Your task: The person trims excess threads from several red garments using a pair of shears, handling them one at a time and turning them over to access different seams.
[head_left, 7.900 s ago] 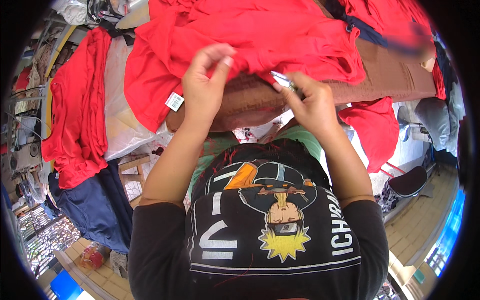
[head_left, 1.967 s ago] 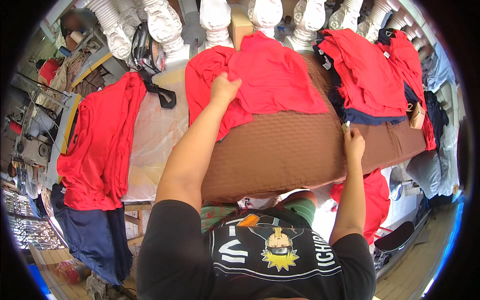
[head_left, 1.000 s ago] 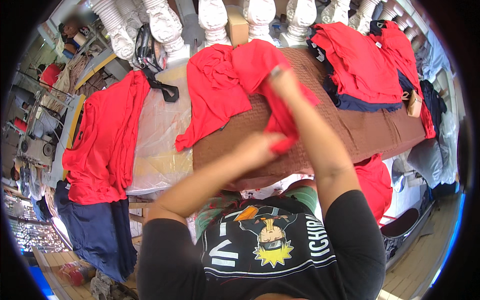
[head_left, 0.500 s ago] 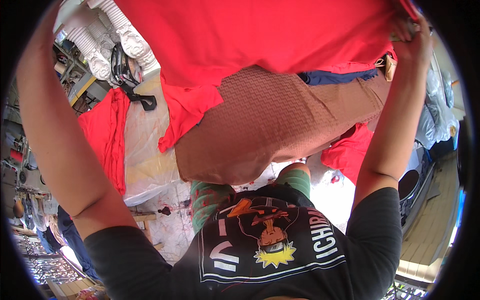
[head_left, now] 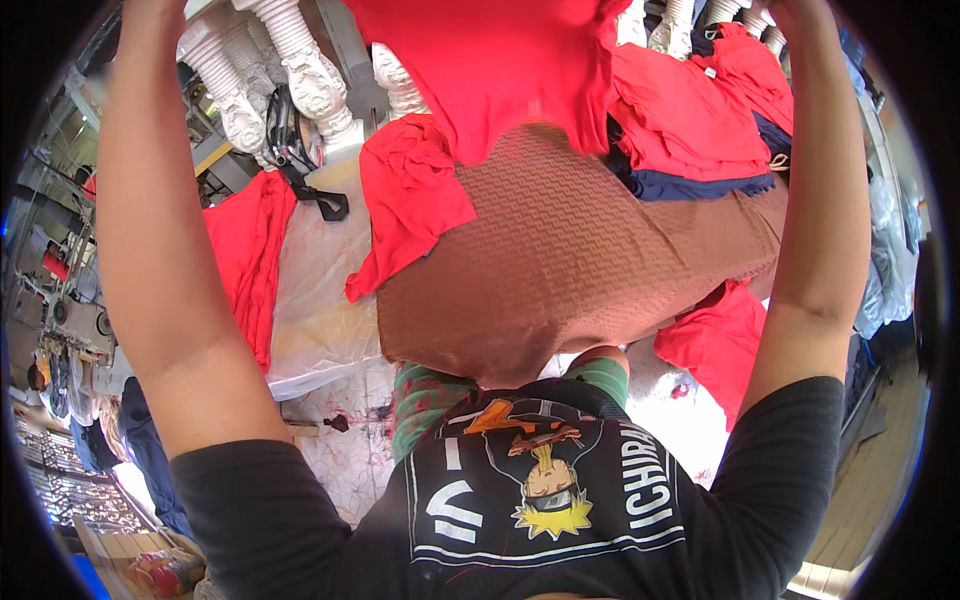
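A red cloth garment (head_left: 490, 80) hangs spread in the air over the far side of the table, its upper part cut off by the top edge. Both my arms are raised and stretched forward on either side of it. The left forearm runs out at the top, so my left hand is out of sight. Of my right hand (head_left: 800, 8) only the part by the wrist shows at the top right; its fingers are mostly cut off. Below the garment lies a brown patterned cloth (head_left: 560, 260) covering the table. A crumpled red cloth (head_left: 412, 180) rests on its left part.
Folded red garments (head_left: 680, 110) lie on navy cloth (head_left: 700, 187) at the back right. More red cloth drapes at the left (head_left: 250, 260) and right (head_left: 715, 345). Clear plastic sheeting (head_left: 320, 290) covers the left surface, near a black strap (head_left: 325, 202). White carved posts (head_left: 315, 80) stand behind.
The red garment has gone up and farther away, baring the folded pile at the back right. My right hand has moved up, almost out of view.
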Tool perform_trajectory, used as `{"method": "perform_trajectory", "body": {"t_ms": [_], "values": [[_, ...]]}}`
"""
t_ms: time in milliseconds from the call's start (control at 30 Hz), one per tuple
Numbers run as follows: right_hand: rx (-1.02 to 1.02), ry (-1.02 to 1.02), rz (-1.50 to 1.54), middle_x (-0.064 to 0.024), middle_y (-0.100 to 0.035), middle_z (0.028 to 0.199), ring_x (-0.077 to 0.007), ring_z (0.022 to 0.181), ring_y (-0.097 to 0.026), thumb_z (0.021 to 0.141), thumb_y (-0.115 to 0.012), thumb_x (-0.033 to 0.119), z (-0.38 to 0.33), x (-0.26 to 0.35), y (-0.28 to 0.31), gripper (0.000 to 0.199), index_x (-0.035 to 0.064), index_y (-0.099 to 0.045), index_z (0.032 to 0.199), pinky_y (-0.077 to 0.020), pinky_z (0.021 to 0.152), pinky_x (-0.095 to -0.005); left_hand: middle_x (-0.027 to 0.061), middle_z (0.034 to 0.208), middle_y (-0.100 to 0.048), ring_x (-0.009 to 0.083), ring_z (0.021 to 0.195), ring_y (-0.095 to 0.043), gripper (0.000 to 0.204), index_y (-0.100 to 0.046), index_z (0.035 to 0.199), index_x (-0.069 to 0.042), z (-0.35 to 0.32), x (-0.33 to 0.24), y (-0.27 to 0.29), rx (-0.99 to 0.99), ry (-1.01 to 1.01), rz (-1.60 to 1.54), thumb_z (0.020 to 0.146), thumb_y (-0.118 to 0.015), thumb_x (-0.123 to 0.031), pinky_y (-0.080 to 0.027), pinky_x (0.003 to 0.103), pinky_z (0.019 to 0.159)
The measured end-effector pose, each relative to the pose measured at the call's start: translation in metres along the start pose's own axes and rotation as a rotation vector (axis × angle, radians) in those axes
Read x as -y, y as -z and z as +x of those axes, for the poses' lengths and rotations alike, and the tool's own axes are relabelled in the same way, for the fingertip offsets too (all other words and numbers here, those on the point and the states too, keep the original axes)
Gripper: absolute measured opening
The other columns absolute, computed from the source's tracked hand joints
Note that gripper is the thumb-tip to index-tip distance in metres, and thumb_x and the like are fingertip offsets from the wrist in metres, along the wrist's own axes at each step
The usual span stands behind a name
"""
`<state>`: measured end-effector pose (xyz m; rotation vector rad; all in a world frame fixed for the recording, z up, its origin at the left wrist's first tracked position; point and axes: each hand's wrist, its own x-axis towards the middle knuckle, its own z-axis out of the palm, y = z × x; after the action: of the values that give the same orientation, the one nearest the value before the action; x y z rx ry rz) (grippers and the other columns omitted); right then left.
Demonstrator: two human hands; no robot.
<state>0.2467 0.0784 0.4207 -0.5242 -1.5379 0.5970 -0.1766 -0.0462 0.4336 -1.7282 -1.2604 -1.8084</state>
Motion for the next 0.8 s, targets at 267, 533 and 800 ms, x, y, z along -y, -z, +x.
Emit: {"method": "perform_trajectory", "body": {"t_ms": [267, 533, 800], "values": [[-0.172, -0.402, 0.07, 0.0062, -0.036, 0.048, -0.0057, 0.037, -0.03, 0.077, -0.074, 0.024, -0.198, -0.1, 0.031, 0.026, 0.0155, -0.051, 0.069, -0.0214, 0.037, -0.023, 0.0079, 0.102, -0.067, 0.0153, 0.099, -0.061, 0.036, -0.067, 0.109, 0.001, -0.215, 0.047, 0.049, 0.149, 0.207, -0.035, 0.092, -0.057, -0.028, -0.045, 0.03, 0.093], [0.419, -1.032, -0.105, 0.0065, -0.044, 0.051, -0.0022, 0.038, -0.033, 0.086, -0.067, 0.014, -0.33, -0.162, 0.029, 0.019, 0.0077, -0.059, 0.071, -0.0208, 0.038, -0.0224, 0.0183, 0.105, -0.068, 0.0263, 0.096, -0.066, 0.029, -0.067, 0.105, 0.002, -0.353, 0.071, 0.046, 1.08, 0.85, 0.424, 0.088, -0.063, -0.021, -0.049, 0.034, 0.087], [0.483, -0.895, 0.021, 0.0085, -0.052, 0.067, 0.0004, 0.062, -0.043, 0.087, -0.068, 0.016, -0.314, -0.14, -0.009, 0.013, 0.0031, -0.069, 0.088, -0.0335, 0.054, -0.019, 0.0132, 0.121, -0.062, 0.0198, 0.105, -0.063, 0.056, -0.058, 0.127, -0.002, -0.378, -0.028, -0.138, 1.036, 0.429, -0.358, 0.082, -0.075, -0.029, -0.048, 0.032, 0.091]]}}
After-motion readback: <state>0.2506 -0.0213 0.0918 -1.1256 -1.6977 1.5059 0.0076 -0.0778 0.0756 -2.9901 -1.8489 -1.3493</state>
